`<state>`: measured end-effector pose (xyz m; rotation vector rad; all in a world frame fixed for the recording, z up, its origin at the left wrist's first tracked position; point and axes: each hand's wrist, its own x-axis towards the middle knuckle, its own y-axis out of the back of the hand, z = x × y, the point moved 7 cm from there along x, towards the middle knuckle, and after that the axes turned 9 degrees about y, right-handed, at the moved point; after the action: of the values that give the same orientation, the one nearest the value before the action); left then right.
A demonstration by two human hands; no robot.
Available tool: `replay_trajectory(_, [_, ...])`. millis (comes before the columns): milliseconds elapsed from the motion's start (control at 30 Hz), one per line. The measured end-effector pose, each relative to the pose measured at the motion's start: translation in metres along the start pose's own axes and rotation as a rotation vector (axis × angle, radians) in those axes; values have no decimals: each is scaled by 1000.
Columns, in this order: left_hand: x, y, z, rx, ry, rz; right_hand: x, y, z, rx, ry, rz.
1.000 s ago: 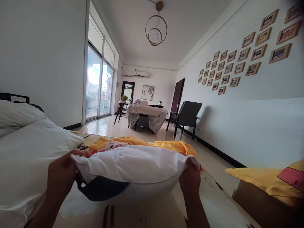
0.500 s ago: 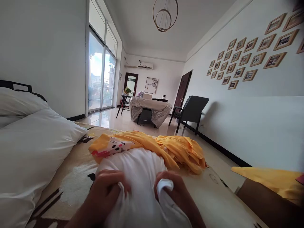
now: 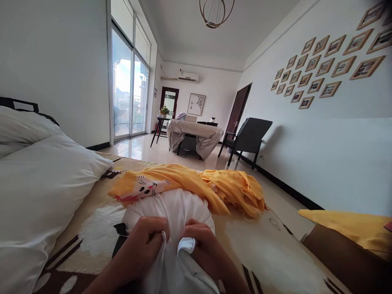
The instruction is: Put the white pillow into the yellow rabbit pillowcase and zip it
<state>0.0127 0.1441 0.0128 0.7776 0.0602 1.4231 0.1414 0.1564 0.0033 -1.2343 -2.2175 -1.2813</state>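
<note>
A white pillow [image 3: 171,206] lies bunched up on the bed right in front of me. My left hand [image 3: 143,241] is closed on its near end, fingers curled into the white cloth. Beside it my right hand [image 3: 199,245] also grips that pillow, pinching a fold of the fabric. The two hands almost touch. Behind the pillow a yellow pillowcase [image 3: 183,183] with a cartoon cat face lies crumpled on the patterned bed sheet [image 3: 92,232].
Two large white pillows [image 3: 39,179] are stacked at the left. More yellow fabric [image 3: 349,228] and a brown surface sit at the right edge. Beyond the bed are a dark chair [image 3: 249,139], a cloth-covered table [image 3: 196,136], glass doors and framed photos on the wall.
One second ago my hands held the pillow spread wide at its two ends. They have come together at its near end, squeezing it into a bundle, and the view has tilted down.
</note>
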Motion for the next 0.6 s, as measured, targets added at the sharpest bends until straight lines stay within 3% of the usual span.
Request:
replay_trajectory(167, [-10, -12, -17, 40, 57, 167, -14, -8, 25, 29, -213, 50])
replay_trajectory(267, [-11, -21, -14, 54, 69, 60, -18, -8, 29, 68, -237, 102])
replay_trajectory(333, [-9, -26, -12, 87, 102, -42, -14, -13, 26, 59, -201, 51])
replay_trajectory(433, [-3, -23, -12, 91, 129, -53, -7, -14, 17, -10, -157, -24])
replay_trajectory(533, [2, -19, -18, 59, 151, -63, -7, 5, -3, -128, -76, 113])
replay_trajectory(600, [7, -15, -22, 22, 181, -74, -15, 10, -30, -251, 75, 128])
